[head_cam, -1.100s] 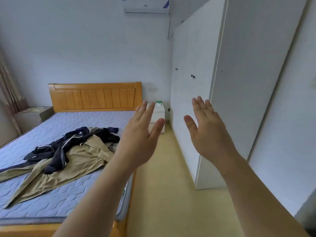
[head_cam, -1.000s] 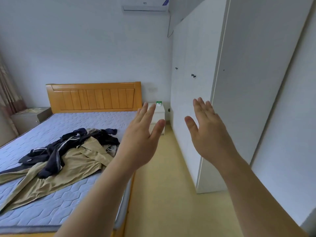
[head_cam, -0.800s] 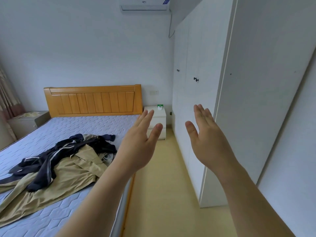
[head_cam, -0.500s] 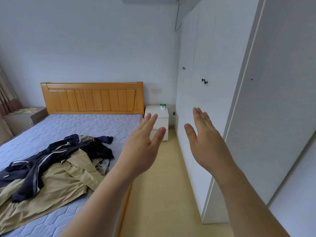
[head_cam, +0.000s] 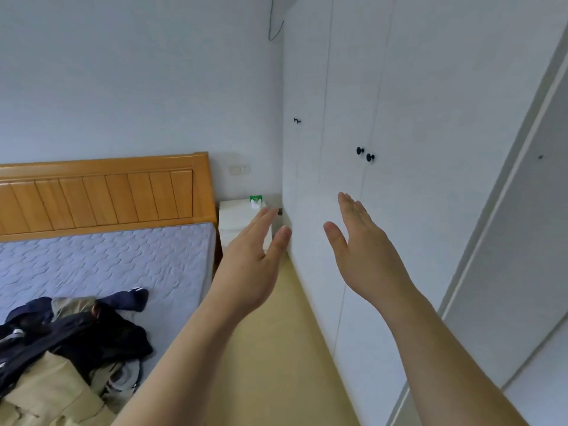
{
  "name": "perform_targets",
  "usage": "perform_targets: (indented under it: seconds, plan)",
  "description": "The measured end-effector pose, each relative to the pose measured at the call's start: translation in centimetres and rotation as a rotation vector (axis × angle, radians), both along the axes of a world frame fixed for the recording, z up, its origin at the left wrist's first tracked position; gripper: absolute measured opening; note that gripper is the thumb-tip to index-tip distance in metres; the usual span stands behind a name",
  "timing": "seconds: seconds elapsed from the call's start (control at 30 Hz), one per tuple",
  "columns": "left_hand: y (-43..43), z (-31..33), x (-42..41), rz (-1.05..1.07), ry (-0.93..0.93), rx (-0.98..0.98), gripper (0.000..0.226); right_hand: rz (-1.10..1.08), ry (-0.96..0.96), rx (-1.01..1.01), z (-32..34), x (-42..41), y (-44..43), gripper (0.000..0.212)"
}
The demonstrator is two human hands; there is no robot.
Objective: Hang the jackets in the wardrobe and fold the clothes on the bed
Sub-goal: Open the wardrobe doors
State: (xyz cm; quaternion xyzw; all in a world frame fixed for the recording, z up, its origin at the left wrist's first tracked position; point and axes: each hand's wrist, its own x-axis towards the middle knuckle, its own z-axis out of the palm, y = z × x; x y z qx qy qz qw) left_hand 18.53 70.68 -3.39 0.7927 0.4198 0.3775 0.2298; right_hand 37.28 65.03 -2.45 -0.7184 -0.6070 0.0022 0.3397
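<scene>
Wardrobe [head_cam: 399, 124]: white, tall, all doors closed; it fills the right half of the view.
Bed [head_cam: 116, 262]: lilac quilted mattress, orange wooden headboard [head_cam: 101, 195] against the back wall.
Tan coat [head_cam: 52, 395]: crumpled at the foot-side corner of the bed, lower left, cut by the frame edge.
Navy jacket [head_cam: 80, 333]: heaped on top of the tan coat, with white stripes showing at the far left.
Long axis: the heap runs from lower left to upper right; one navy sleeve end points toward the nightstand [head_cam: 239, 222] (a white unit just beside the headboard).
Left hand [head_cam: 249, 272]: raised over the floor strip, fingers straight, holding nothing.
Right hand [head_cam: 365, 259]: raised before the wardrobe door, fingers straight, holding nothing; the hands are apart, palms facing each other.
Knobs [head_cam: 365, 154]: a black pair above the right hand.
Change: the view has closed on the wardrobe; the clothes now sit lower and further left in the frame, the hands' pose is unchanged.
</scene>
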Motion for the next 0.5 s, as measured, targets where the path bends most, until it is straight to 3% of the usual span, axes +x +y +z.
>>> perform_targets:
  seconds: [0.5]
  plan:
    - [27.3,-1.9,11.1,-0.164,0.034,-0.041,0.058,-0.156,0.097,0.045,-3.6,9.9,25.8,0.06]
